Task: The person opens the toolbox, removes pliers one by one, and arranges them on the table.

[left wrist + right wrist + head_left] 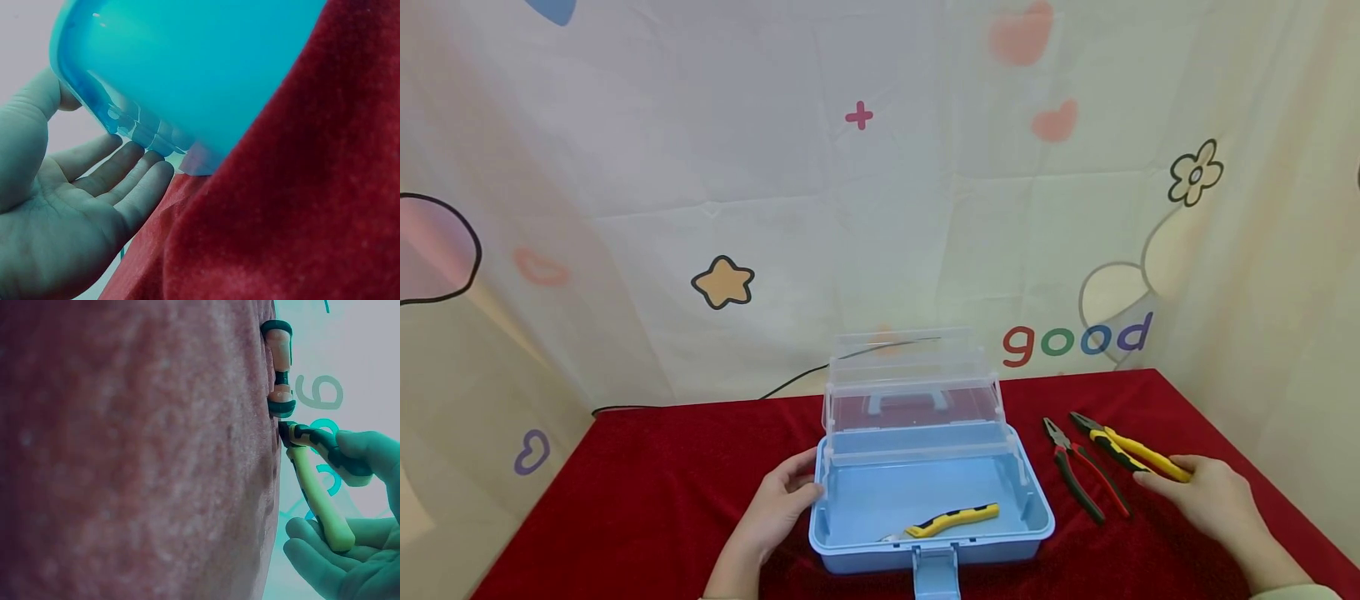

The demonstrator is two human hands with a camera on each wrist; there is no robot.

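In the head view a light blue toolbox (pixel 925 554) stands with its clear lid (pixel 913 375) raised. My left hand (pixel 782 500) holds its left wall, thumb at the rim and fingers against the outer side. Inside lies a yellow-and-black handled tool (pixel 958 518) with a silver tip, resembling a utility knife. To the right, my right hand (pixel 1213 496) grips yellow-and-black pliers (pixel 1138 450) by the handles. The right wrist view shows the thumb on one handle and fingers under the other. Beside them lie red-and-black handled pliers (pixel 1078 471), jaws pointing away from me.
A dark red cloth (pixel 662 492) covers the table. Behind it hangs a pale printed curtain (pixel 775 167). A thin black cable (pixel 797 379) runs along the back edge behind the toolbox. The toolbox's front latch (pixel 936 575) hangs down.
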